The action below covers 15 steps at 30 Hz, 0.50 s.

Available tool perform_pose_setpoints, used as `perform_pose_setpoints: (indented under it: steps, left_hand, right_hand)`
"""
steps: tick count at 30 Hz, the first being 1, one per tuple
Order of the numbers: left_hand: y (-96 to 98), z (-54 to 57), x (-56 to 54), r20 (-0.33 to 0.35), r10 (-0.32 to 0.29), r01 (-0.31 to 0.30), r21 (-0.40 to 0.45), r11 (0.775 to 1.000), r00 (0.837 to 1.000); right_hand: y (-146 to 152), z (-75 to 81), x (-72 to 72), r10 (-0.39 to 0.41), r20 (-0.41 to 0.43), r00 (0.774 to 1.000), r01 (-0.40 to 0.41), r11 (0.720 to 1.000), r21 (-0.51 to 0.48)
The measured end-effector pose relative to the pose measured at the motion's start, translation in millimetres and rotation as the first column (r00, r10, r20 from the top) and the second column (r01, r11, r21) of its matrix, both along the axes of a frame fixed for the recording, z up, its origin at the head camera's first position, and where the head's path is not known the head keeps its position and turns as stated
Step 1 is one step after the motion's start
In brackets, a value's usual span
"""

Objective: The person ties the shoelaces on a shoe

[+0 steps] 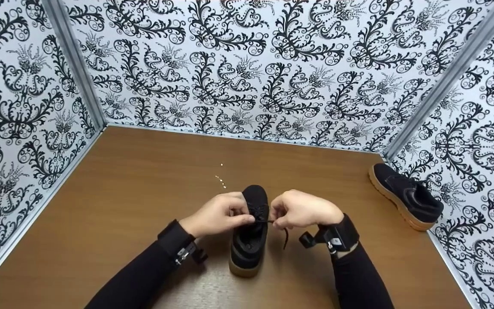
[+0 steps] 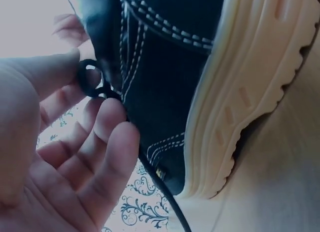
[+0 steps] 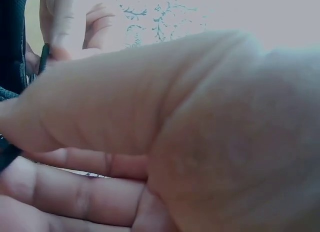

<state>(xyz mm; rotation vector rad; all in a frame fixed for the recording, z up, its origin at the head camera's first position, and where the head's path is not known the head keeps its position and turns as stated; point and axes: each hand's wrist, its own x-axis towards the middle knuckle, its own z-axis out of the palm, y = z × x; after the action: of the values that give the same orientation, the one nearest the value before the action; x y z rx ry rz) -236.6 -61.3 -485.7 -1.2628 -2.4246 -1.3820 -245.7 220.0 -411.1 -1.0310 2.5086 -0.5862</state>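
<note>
A black shoe with a tan sole stands upright on the table, toe pointing away from me. My left hand is over its laces from the left, thumb and fingertips pinching a black shoelace that forms a small loop in the left wrist view. On the shoe's other side, my right hand pinches another stretch of lace, drawn taut between the hands. A loose lace end hangs below the right hand. In the right wrist view, the thumb covers most of the right hand's grip.
A matching black shoe lies by the right wall at the table's far right. Small bright spots show on the brown table beyond the toe. Patterned walls enclose the table at the back and sides.
</note>
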Motion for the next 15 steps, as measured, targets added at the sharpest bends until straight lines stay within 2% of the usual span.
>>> perform_pose_setpoints:
  steps: [6,12,15]
  left_hand:
    - [3.1,-1.6,1.1,0.014,0.058,-0.058,-0.042,0.997,0.998]
    - [3.8,-2.6,1.6,0.127,0.103,-0.096,-0.064,0.993,0.987]
    - [3.1,-2.5,1.6,0.162,0.115,-0.103,-0.079,0.992,0.980]
  right_hand:
    - [-1.8,-1.5,-1.7,-0.011,-0.099,0.995,0.008,1.000,-0.029]
    - [-2.0,-3.5,-3.3,-0.035,-0.143,0.989,0.032,0.999,-0.020]
    - [-0.2,-4.3,-3.9,-0.047,-0.145,0.988,0.046,0.999,-0.012]
